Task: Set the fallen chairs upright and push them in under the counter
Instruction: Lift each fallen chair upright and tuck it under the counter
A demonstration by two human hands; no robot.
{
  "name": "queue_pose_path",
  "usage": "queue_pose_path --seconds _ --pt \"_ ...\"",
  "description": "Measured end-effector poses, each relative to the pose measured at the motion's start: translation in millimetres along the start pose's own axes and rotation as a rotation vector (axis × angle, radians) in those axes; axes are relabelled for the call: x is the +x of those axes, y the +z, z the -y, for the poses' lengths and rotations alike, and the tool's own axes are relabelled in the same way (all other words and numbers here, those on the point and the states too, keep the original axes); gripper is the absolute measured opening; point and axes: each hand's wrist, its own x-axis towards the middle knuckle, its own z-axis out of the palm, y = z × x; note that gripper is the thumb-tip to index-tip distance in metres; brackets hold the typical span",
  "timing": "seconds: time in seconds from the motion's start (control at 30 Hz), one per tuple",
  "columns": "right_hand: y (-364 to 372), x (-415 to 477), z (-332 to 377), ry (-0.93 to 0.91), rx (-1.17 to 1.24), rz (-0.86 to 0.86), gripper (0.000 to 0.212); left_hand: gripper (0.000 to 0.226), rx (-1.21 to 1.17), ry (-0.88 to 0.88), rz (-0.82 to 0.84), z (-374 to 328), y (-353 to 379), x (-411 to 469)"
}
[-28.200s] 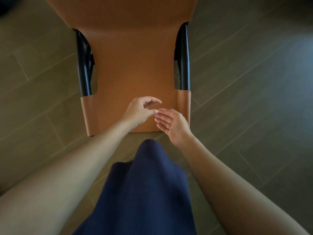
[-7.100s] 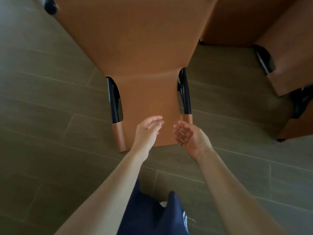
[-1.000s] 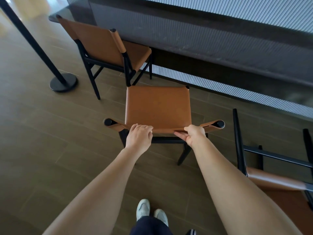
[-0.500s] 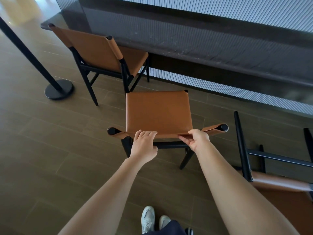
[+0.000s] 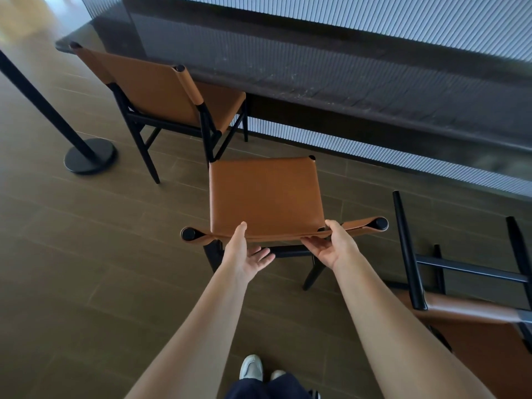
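Right grip (image 5: 331, 246): is clamping the top edge of the backrest (image 5: 359, 226), thumb lying over it and fingers curling beneath, likely so the chair can be steered as well as pushed.
Left grip (image 5: 244, 251): is hanging apart, palm turned up and fingers spread, with only the thumb reaching the backrest edge. It is holding nothing, and I judge it is about to take hold for a two-handed shove.
Middle chair (image 5: 263, 194): is standing upright on its legs, seat facing the desk and not yet under it.
Desk (image 5: 345, 90): is running beyond the middle chair, apart from the seat's front edge, so a forward push is remaining.
Left chair (image 5: 161, 90): is standing upright left of the middle chair and nearer the desk, its seat front seeming to reach under the edge.
Fallen chair (image 5: 475, 312): is lying on the floor right of the middle chair, black legs pointing deskward, waiting its turn.
Post (image 5: 90, 155): is standing far left of the middle chair.
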Motion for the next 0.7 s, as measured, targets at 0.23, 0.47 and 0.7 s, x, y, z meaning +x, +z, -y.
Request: queue_pose_path --seconds 0.23,0.47,0.7 --pt "1.9 11.0 4.7 -0.018 0.021 -0.023 0.031 0.045 -0.046 0.006 0.068 -14.0 0.8 16.3" --pt "18.0 18.1 19.4 -0.079 0.067 -0.026 0.037 0.037 -0.083 -0.004 0.092 -35.2 16.7 21.6" --pt "30.2 17.5 32.9 -0.055 0.175 -0.029 0.024 0.031 0.034 0.014 0.06 -42.6 27.0 20.0"
